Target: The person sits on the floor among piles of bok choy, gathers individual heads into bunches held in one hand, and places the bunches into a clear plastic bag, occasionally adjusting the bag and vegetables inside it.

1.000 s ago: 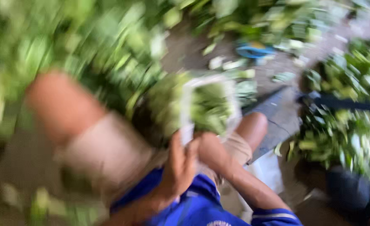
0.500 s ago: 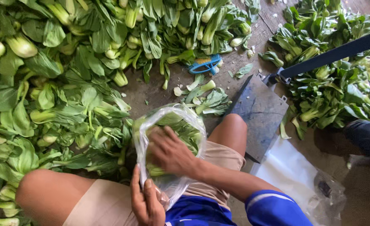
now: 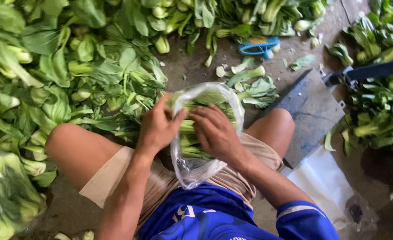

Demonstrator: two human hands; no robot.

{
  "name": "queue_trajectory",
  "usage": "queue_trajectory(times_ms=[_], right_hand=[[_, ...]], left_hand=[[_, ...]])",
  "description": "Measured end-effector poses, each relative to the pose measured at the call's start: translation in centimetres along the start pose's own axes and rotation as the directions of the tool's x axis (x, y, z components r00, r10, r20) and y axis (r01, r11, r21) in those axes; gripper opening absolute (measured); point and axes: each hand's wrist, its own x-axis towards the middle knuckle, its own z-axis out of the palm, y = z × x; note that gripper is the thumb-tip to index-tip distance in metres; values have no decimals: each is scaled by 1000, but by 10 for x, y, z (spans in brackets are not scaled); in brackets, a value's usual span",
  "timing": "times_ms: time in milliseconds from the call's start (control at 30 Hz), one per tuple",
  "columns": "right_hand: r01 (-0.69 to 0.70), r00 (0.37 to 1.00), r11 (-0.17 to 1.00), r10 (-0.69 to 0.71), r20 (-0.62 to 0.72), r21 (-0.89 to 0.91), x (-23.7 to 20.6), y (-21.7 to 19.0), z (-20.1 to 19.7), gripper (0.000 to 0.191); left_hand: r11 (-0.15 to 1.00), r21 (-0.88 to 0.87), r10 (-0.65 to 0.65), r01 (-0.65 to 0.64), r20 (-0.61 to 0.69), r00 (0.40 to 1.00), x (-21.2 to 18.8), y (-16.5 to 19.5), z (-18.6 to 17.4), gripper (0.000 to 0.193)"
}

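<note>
From the head camera, the left hand is seen to have been moved up since half a second ago, from the bottom of the clear plastic bag to its rim beside the right hand. Filling therefore looks nearly done. The bag lies on the lap between both hands, bok choy bundle inside. Left fingers are clamped on the rim; right fingers, together, are pressed onto the greens through the plastic. Loose bok choy is heaped alongside.
</note>
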Motion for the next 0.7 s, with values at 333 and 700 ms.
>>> queue_trajectory(times_ms=[333, 700], right_hand=[[70, 994, 993, -62, 90, -95, 21, 8, 27, 41], [91, 961, 992, -64, 270, -88, 57, 75, 37, 25]], left_hand=[[893, -450, 50, -1, 96, 994, 7, 27, -18, 25], [871, -492, 29, 25, 102, 994, -8, 37, -17, 25]])
